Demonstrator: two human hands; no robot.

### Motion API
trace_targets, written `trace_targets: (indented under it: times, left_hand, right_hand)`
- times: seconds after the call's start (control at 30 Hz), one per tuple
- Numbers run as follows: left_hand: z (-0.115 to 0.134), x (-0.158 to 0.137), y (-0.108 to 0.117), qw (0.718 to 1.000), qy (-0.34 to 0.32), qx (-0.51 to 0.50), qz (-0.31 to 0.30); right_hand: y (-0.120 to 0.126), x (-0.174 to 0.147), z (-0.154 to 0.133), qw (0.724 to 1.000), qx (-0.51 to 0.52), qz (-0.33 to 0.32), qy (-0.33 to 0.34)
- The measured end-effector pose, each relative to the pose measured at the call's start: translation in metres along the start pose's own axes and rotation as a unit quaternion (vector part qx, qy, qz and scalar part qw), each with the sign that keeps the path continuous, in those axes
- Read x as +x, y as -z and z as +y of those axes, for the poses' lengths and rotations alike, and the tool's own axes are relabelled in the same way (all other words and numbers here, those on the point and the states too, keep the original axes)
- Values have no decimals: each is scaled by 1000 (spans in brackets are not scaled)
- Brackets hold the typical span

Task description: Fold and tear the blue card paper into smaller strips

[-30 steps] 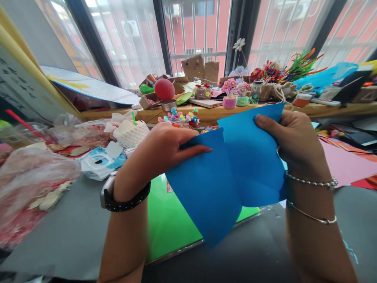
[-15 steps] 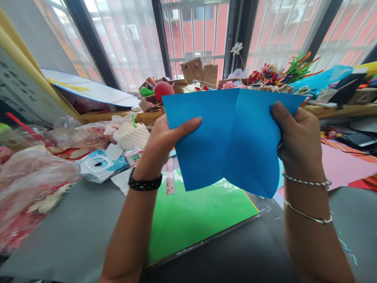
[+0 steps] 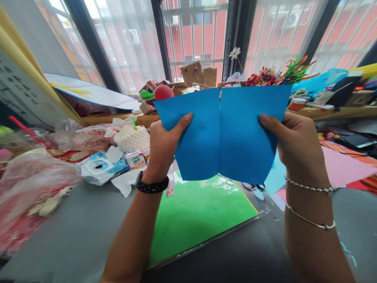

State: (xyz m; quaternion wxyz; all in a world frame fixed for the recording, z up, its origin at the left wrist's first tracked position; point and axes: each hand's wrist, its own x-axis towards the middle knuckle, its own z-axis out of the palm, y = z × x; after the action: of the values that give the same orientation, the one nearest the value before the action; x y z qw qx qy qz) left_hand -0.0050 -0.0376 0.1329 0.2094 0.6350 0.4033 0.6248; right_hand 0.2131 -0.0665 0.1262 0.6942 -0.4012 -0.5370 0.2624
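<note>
Both my hands hold up one sheet of blue paper [image 3: 203, 137], upright before me, with a crease running down its middle. At the top of the crease a short narrow slit parts the edge. My left hand [image 3: 166, 141] pinches the left side, thumb on the near face and fingers hidden behind. On the right side my right hand [image 3: 297, 137] grips in the same way. Below the paper lies a green sheet [image 3: 203, 220] on the grey table. Scissors [image 3: 228, 181] show partly under the blue paper's lower edge.
To the left are a pack of wipes [image 3: 103, 167], a small pink-and-white box [image 3: 135, 159] and crumpled plastic bags [image 3: 35, 184]. Pink paper [image 3: 344, 165] lies at the right. Craft supplies and a red balloon [image 3: 164, 92] line the windowsill.
The blue paper has shifted slightly left and flattened, and a small slit now shows at the top of its crease. My right thumb sits lower and further left. Scissors have come into view beneath.
</note>
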Motion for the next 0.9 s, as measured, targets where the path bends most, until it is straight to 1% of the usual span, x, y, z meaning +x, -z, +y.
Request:
trace_targets:
  times: [0.03, 0.1, 0.2, 0.3, 0.43, 0.9]
  left_hand:
    - [1, -1, -1, 1000, -3, -2, 10]
    - [2, -2, -2, 999, -12, -15, 32]
    - [2, -3, -5, 997, -27, -44, 61]
    - [1, -3, -7, 994, -31, -66, 81]
    - [1, -3, -8, 993, -38, -75, 83]
    - [-2, -4, -9, 991, -76, -70, 91]
  right_hand:
    - [-1, 0, 1, 1000, 1, 11, 3]
    - [-2, 2, 3, 1000, 9, 21, -17]
    - [-2, 5, 7, 998, 35, 15, -58]
    - [-1, 7, 8, 995, 58, 2, -83]
    - [1, 8, 7, 991, 75, -13, -110]
    - [2, 9, 7, 983, 91, -40, -154]
